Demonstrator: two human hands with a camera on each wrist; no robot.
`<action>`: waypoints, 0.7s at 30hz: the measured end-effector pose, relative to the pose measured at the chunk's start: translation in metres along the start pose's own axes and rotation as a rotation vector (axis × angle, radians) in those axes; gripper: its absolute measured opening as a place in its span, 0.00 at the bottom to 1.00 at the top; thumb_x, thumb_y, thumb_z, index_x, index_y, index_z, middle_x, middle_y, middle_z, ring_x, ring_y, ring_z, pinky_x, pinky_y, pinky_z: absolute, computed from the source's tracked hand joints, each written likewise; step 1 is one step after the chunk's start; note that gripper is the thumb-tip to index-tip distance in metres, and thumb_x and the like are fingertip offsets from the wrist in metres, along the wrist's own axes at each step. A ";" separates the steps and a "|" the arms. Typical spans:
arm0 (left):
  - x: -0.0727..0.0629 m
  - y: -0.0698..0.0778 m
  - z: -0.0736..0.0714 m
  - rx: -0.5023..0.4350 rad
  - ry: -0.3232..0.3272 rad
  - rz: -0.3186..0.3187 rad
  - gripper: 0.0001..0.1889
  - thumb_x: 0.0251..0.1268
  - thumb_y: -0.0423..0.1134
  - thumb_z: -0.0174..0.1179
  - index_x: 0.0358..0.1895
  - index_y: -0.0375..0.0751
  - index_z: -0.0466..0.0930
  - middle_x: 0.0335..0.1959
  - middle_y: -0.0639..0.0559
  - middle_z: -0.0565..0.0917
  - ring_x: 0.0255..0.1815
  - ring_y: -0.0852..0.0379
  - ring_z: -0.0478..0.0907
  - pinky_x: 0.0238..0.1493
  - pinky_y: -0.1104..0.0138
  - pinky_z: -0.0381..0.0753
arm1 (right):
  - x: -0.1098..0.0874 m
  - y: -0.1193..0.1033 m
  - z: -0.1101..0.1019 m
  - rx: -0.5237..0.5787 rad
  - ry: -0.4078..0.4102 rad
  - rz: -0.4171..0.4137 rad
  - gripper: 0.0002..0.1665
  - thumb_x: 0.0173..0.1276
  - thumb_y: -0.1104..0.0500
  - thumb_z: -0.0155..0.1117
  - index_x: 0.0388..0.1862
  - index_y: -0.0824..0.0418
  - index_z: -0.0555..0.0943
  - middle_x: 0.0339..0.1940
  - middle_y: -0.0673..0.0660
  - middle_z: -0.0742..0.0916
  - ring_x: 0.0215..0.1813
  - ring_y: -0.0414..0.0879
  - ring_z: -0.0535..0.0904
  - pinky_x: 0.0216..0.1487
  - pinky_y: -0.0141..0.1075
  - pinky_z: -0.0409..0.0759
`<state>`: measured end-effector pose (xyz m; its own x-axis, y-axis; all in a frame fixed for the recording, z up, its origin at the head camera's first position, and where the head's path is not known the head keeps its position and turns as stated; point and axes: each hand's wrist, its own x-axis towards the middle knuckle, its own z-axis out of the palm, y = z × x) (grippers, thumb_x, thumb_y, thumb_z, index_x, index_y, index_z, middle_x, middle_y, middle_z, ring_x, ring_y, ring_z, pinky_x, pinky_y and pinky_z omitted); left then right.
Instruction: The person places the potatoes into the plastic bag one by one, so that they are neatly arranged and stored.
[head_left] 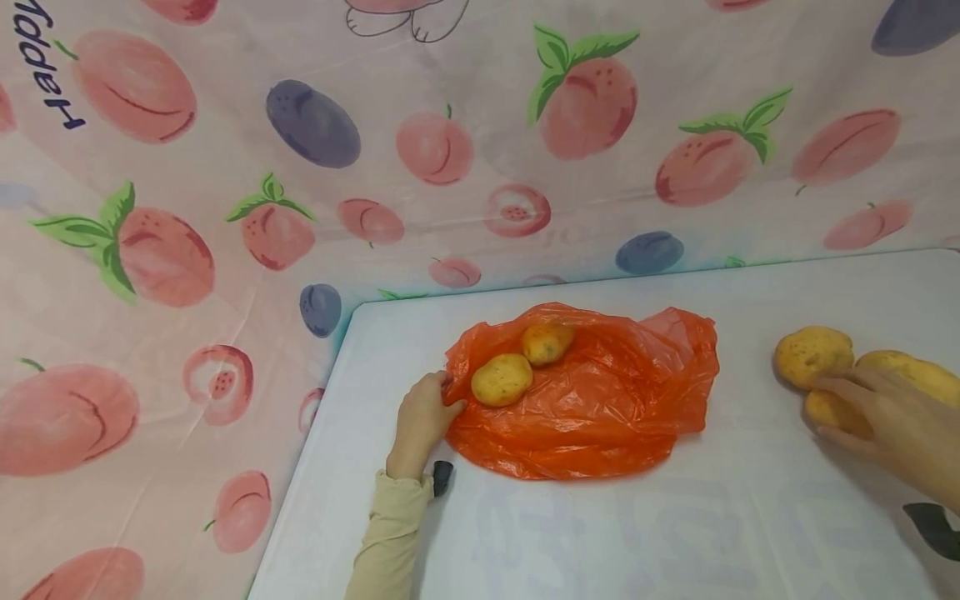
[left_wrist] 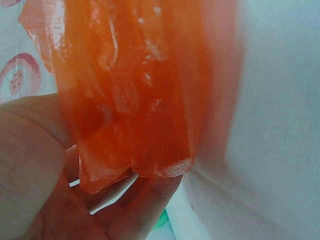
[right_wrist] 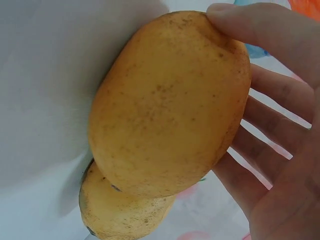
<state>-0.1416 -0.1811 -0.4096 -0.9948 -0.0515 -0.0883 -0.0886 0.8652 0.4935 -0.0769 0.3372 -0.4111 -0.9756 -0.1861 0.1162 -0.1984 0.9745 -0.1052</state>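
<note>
An orange plastic bag [head_left: 585, 417] lies crumpled on the white table, with two potatoes [head_left: 502, 380] on its left part. My left hand [head_left: 426, 421] grips the bag's left edge; in the left wrist view the bag's thin film [left_wrist: 135, 90] passes between thumb and fingers. At the right, my right hand [head_left: 892, 429] grasps a potato [head_left: 831, 413], thumb on one side and fingers round the other. The right wrist view shows this potato [right_wrist: 170, 107] large, with another potato [right_wrist: 125, 212] partly hidden below it.
One loose potato [head_left: 813, 356] sits just beyond my right hand, and a longer yellow one [head_left: 918, 375] lies beside it, partly covered by the hand. Behind the table [head_left: 585, 533] and along its left side hangs a fruit-print cloth [head_left: 480, 75].
</note>
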 end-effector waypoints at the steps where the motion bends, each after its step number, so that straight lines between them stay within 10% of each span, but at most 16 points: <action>1: 0.000 0.000 0.000 0.001 -0.002 -0.002 0.26 0.63 0.39 0.69 0.63 0.34 0.75 0.54 0.41 0.82 0.52 0.44 0.79 0.60 0.52 0.80 | 0.000 0.000 -0.001 -0.001 -0.005 0.002 0.35 0.48 0.55 0.81 0.52 0.70 0.79 0.48 0.74 0.80 0.48 0.68 0.74 0.53 0.67 0.72; 21: -0.001 0.000 -0.001 0.000 -0.003 0.000 0.26 0.63 0.39 0.68 0.63 0.35 0.75 0.54 0.41 0.82 0.53 0.44 0.79 0.60 0.52 0.80 | 0.010 -0.019 -0.019 0.018 0.052 -0.037 0.34 0.44 0.57 0.83 0.48 0.72 0.81 0.48 0.75 0.80 0.47 0.70 0.73 0.51 0.69 0.72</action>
<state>-0.1410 -0.1814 -0.4086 -0.9946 -0.0502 -0.0906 -0.0886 0.8652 0.4936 -0.0810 0.3190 -0.3887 -0.9616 -0.2142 0.1719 -0.2360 0.9646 -0.1181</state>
